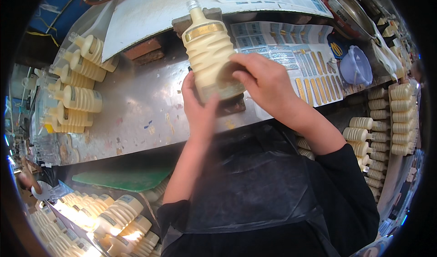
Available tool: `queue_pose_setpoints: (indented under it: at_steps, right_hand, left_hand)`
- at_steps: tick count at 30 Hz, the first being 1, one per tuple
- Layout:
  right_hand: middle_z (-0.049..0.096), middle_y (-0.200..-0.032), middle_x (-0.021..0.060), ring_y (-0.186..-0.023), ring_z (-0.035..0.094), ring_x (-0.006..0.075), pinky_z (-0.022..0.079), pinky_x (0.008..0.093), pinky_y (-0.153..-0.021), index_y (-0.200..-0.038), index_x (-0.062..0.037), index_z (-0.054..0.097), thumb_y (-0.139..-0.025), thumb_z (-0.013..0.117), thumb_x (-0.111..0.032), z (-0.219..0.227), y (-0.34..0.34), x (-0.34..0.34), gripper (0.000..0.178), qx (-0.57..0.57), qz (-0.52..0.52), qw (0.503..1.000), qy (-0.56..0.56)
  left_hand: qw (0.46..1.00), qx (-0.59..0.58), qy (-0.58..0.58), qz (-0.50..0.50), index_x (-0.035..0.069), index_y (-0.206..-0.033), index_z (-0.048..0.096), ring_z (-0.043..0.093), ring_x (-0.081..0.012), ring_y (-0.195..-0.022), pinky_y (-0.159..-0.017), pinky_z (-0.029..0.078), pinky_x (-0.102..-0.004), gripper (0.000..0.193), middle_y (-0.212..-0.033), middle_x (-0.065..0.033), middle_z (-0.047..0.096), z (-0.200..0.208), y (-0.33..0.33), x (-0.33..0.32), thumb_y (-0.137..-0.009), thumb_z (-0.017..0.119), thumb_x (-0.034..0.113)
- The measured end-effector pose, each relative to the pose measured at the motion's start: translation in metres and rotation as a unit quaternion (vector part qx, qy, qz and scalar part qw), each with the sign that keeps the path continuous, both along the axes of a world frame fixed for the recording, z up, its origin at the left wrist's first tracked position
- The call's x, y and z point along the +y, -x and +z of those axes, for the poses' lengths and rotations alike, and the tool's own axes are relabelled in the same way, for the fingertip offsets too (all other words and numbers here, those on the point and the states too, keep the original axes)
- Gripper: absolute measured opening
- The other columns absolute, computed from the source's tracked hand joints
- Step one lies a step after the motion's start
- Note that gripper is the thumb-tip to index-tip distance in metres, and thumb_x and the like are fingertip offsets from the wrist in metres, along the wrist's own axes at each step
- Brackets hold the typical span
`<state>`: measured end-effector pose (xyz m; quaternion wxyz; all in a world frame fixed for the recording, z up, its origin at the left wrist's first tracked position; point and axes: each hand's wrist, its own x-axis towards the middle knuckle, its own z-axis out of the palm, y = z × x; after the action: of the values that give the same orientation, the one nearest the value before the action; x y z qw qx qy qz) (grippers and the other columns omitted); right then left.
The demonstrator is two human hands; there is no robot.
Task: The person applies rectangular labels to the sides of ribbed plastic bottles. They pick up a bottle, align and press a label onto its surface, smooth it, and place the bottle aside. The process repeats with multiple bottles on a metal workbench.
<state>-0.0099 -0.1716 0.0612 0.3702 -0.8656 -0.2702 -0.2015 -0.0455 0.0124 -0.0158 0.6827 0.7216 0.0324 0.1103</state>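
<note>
A cream bottle with wavy ridges, a clear threaded neck and a gold label band leans back, neck away from me, on a grey block-like rest. My left hand is closed around its lower left side, the thumb blurred near the base. My right hand is at the bottle's lower right side, thumb and fingers bent toward each other in a pinch. Whatever lies between those fingertips, if anything, is hidden. Right of the bottle lie sheets with gold label strips and blue-grey labels.
Several similar bottles lie at the metal table's left end. More fill the lower left and right racks. A lilac bucket, yellow-handled scissors and a metal pan are at right. Red bricks support a white board.
</note>
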Motion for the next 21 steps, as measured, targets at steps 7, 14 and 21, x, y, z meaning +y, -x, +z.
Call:
queue_pose_setpoints:
  at_steps: [7,14,21]
  right_hand:
    - [0.073,-0.099,0.0098,-0.085,0.073,0.0268,0.058,0.0388,-0.075,-0.104,-0.0081,0.072,-0.083,0.071,-0.005,-0.003,0.035,0.003,0.022,-0.159,0.122,0.979,0.047]
    - [0.064,-0.113,0.0167,-0.106,0.064,0.0292,0.051,0.0378,-0.093,-0.128,-0.0015,0.052,-0.095,0.059,-0.002,-0.025,0.032,0.012,0.034,0.189,-0.057,0.963,-0.182]
    - [0.061,-0.125,0.0189,-0.119,0.059,0.0302,0.045,0.0397,-0.105,-0.134,0.0019,0.050,-0.095,0.056,-0.003,-0.064,0.033,-0.010,0.040,0.220,-0.104,0.937,-0.251]
  left_hand:
    - [0.995,0.010,0.095,0.016,-0.001,-0.151,0.041,0.048,-0.0245,-0.129,-0.114,0.036,-0.0401,0.058,-0.138,-0.0138,0.052,-0.016,0.006,0.007,-0.102,0.054,0.025]
    - [0.969,-0.026,-0.221,0.103,-0.003,-0.150,0.040,0.048,-0.0256,-0.126,-0.111,0.037,-0.0404,0.067,-0.137,-0.0178,0.048,-0.025,-0.002,-0.010,-0.104,0.051,0.045]
    - [0.986,0.005,-0.118,0.116,-0.003,-0.146,0.042,0.048,-0.0261,-0.128,-0.112,0.037,-0.0404,0.057,-0.138,-0.0187,0.048,-0.024,-0.007,-0.015,-0.106,0.047,0.037]
